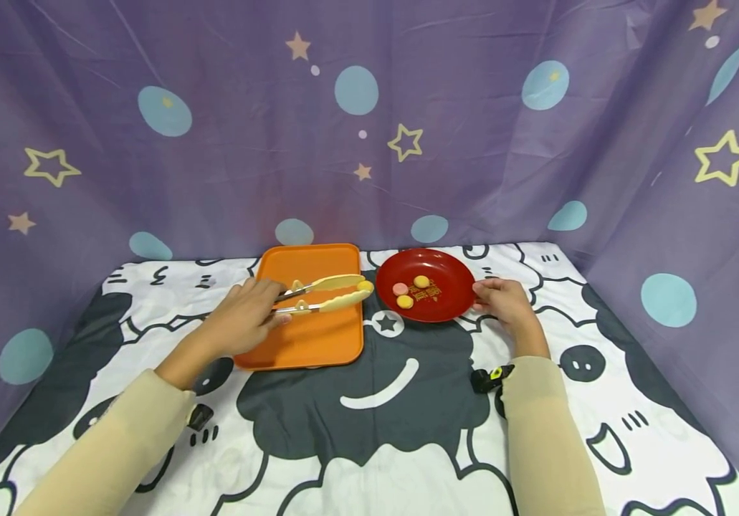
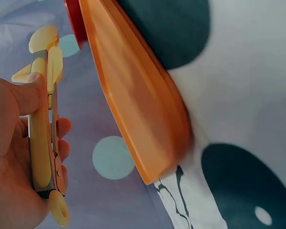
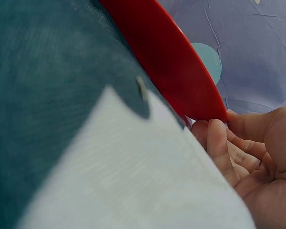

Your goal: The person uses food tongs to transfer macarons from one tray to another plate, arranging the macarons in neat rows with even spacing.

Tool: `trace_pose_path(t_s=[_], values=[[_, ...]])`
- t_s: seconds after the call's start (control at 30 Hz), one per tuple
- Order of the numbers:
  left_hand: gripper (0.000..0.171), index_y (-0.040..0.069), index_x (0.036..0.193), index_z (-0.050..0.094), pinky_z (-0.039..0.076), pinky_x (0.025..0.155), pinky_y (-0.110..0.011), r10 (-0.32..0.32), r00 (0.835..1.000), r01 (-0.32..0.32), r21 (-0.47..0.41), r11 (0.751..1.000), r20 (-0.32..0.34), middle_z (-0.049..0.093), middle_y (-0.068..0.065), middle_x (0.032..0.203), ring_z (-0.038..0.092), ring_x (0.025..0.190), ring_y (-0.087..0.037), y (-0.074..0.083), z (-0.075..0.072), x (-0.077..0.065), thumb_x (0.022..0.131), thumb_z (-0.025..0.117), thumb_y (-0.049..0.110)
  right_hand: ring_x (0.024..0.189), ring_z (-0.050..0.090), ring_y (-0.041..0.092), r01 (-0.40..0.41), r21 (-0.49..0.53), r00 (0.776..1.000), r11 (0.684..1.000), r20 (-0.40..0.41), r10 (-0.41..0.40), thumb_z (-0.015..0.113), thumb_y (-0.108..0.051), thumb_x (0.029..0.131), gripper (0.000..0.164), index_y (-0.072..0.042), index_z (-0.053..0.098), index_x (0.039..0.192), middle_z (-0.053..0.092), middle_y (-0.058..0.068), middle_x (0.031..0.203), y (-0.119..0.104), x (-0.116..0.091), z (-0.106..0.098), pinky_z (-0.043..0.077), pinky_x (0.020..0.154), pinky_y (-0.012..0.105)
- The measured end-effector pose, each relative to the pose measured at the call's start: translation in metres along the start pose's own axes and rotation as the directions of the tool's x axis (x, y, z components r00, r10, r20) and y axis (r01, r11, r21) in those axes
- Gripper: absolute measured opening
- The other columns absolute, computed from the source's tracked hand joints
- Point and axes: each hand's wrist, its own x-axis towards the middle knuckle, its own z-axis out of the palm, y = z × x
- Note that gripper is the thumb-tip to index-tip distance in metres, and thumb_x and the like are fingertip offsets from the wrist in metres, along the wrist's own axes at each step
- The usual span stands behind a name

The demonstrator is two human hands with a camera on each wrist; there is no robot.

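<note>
In the head view my left hand (image 1: 248, 315) grips metal tongs (image 1: 324, 307) with pale yellow tips, above the orange tray (image 1: 307, 344). A yellow macaron (image 1: 365, 286) sits between the tong tips, close to the left rim of the red plate (image 1: 453, 283). On that plate lie a pink macaron (image 1: 400, 289) and two yellow macarons (image 1: 421, 282), around gold lettering. My right hand (image 1: 503, 299) pinches the plate's right rim between thumb and fingers, as the right wrist view also shows. The left wrist view has the thumb pressed along the tongs (image 2: 40, 138), fingers wrapped behind.
A white and dark cloth (image 1: 375, 444) with cartoon faces covers the table. Behind it and at both sides hangs a purple curtain (image 1: 459, 179) with stars and blue ovals. Tray and plate stand side by side near the table's back edge.
</note>
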Motion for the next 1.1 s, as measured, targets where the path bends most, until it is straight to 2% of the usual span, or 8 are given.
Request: trace_pose_path(t_s=[0.23,0.5,0.77,1.1], values=[[0.042,0.005,0.129,0.054,0.035,0.083,-0.046,0.028,0.999,-0.029,-0.021,0.999,-0.029,0.059,-0.011,0.116,0.049,0.104,-0.031,0.010,0.000,0.013,0.100,0.067,0.033,0.071,0.066,0.008,-0.006,-0.003,1.000,1.000,-0.004,0.006,0.061,-0.008,0.103,0.036,0.015,0.057,0.131,0.066,0.002,0.091,-0.003,-0.002,-0.001,0.057,0.071,0.022],[0.040,0.005,0.127,0.056,0.036,0.085,-0.047,0.094,0.993,-0.095,-0.017,0.995,-0.072,0.059,-0.011,0.114,0.049,0.097,-0.031,0.021,0.004,0.027,0.100,0.067,0.033,0.070,0.066,0.009,-0.008,0.013,1.000,1.000,-0.002,0.008,0.061,-0.007,0.102,0.036,0.015,0.056,0.130,0.066,0.003,0.090,-0.002,-0.001,-0.001,0.057,0.070,0.023],[0.041,0.007,0.129,0.055,0.037,0.083,-0.046,0.099,0.993,-0.102,-0.039,0.994,-0.071,0.059,-0.010,0.120,0.049,0.103,-0.031,0.036,0.006,0.037,0.100,0.066,0.034,0.070,0.066,0.008,-0.007,0.010,1.000,1.000,-0.004,0.007,0.061,-0.008,0.103,0.035,0.015,0.056,0.129,0.065,0.003,0.090,-0.001,-0.002,0.000,0.057,0.070,0.022],[0.041,0.008,0.130,0.055,0.036,0.083,-0.044,0.097,0.993,-0.099,-0.031,0.995,-0.068,0.058,-0.009,0.118,0.046,0.098,-0.029,0.048,0.013,0.049,0.101,0.065,0.035,0.070,0.065,0.008,-0.004,0.006,1.000,1.000,-0.008,0.004,0.061,-0.007,0.103,0.035,0.015,0.057,0.129,0.066,0.004,0.090,-0.002,-0.002,0.000,0.057,0.069,0.022]])
